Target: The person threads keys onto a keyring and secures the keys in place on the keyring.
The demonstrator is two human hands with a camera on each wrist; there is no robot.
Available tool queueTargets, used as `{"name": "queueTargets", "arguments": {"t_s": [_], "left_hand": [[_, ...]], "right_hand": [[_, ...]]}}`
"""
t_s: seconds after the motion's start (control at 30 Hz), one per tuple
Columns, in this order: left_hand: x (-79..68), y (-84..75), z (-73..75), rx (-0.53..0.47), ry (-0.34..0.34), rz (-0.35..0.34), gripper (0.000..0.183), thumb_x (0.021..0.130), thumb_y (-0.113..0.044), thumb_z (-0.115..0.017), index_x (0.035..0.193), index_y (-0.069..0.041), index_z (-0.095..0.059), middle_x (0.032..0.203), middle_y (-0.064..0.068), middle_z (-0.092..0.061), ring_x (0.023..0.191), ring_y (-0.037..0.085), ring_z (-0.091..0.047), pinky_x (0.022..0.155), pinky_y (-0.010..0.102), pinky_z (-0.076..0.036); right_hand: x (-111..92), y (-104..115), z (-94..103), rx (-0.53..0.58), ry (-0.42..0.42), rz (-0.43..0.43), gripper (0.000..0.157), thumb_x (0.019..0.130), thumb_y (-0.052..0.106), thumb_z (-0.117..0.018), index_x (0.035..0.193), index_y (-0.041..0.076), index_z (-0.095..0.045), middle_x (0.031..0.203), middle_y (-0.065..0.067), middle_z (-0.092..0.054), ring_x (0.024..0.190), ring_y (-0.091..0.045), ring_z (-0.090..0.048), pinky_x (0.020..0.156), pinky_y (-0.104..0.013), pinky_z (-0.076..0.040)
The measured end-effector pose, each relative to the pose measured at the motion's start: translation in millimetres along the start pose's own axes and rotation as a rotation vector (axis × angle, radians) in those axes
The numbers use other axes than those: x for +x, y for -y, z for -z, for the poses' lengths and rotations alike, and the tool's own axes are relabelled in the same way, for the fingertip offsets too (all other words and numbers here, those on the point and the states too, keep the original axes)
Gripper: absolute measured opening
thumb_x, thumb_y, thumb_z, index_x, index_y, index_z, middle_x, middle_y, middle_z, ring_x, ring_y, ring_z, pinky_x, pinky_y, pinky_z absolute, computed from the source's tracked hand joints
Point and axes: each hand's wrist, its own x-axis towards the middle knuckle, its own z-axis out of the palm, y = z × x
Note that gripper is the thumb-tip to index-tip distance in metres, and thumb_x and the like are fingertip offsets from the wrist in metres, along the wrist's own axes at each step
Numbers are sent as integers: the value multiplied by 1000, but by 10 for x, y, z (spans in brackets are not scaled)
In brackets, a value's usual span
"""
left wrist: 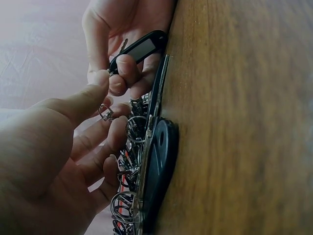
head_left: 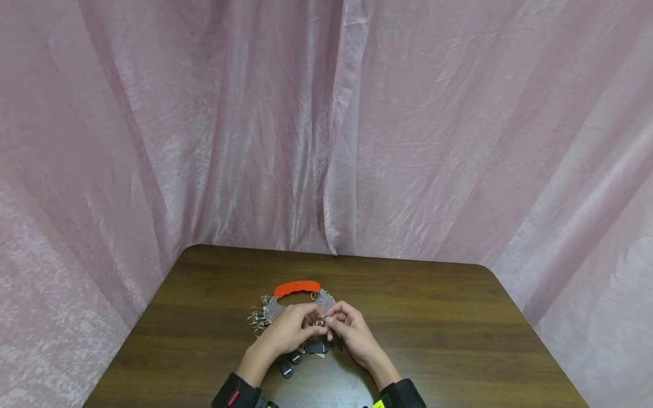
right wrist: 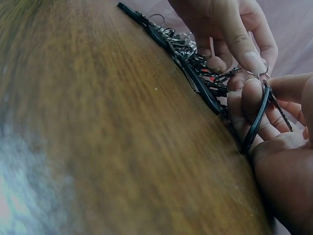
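Observation:
Both hands meet over a grey metal key holder with an orange handle, its edge lined with metal rings and clips. My left hand pinches a split ring between thumb and finger. From that ring hang a black key tag with a pale label window and a small key. Curled close around the tag are the fingers of my right hand, its fingertips right by the ring. A small metal clip shows below my left thumb. The hands hide part of the holder.
More black key tags lie on the brown wooden table, near the left hand. One black tag rests flat against the tabletop beneath the rings. A pink curtain hangs behind the table's far edge.

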Motion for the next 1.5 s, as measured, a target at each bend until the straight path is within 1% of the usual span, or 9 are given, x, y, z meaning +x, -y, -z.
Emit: {"name": "queueTargets", "arguments": {"t_s": [0.23, 0.7, 0.97, 1.07, 1.17, 1.37, 1.5], "left_hand": [[-5, -3, -1, 26, -14, -8, 19, 96, -42, -77, 95, -26, -66, 86, -15, -63, 70, 1, -56, 62, 26, -47], [-5, 19, -19, 21, -22, -6, 21, 98, -47, -75, 93, -28, -66, 83, -15, -61, 67, 1, -55, 60, 25, -46], [-9, 19, -26, 20, -18, -5, 23, 99, -46, -73, 90, -26, -63, 79, -14, -58, 65, 1, -52, 58, 24, -44], [-11, 13, -29, 16, -16, 2, 24, 99, -46, -73, 91, -25, -62, 79, -12, -57, 64, 1, -52, 57, 25, -44], [-12, 11, -31, 12, -17, 9, 23, 99, -46, -73, 94, -25, -65, 82, -13, -60, 65, 1, -54, 58, 25, -45], [-1, 13, -29, 8, -14, 26, 25, 98, -45, -76, 103, -22, -69, 91, -14, -66, 72, 0, -58, 65, 26, -50], [-1, 7, -25, 7, -10, 30, 23, 98, -45, -76, 102, -23, -68, 87, -13, -65, 70, 1, -58, 63, 25, -49]], "right_hand": [[-1, 10, -8, 1, -1, -6, 29, 105, 2, -61, 116, -20, -46, 93, -4, -64, 70, -13, -63, 68, -24, -53], [-5, 9, -7, -14, 5, 2, 29, 105, 2, -61, 116, -20, -47, 91, -4, -64, 70, -13, -63, 69, -25, -54], [-4, 4, -14, -11, -5, -5, 27, 105, 1, -60, 116, -20, -47, 91, -4, -64, 71, -13, -62, 69, -25, -54], [-9, 10, -19, -3, -10, -10, 28, 105, 1, -61, 116, -20, -46, 91, -4, -65, 71, -13, -62, 69, -25, -54], [-13, 9, -19, -3, -9, -11, 30, 105, 3, -62, 116, -20, -46, 90, -4, -64, 71, -13, -62, 69, -25, -54], [-13, 8, -14, -13, -2, -9, 29, 106, 4, -61, 116, -19, -47, 90, -6, -63, 71, -13, -63, 70, -24, -53], [-9, 16, -17, -13, -9, -23, 31, 105, 5, -62, 116, -19, -47, 91, -6, -63, 72, -14, -63, 70, -24, -53]]}}
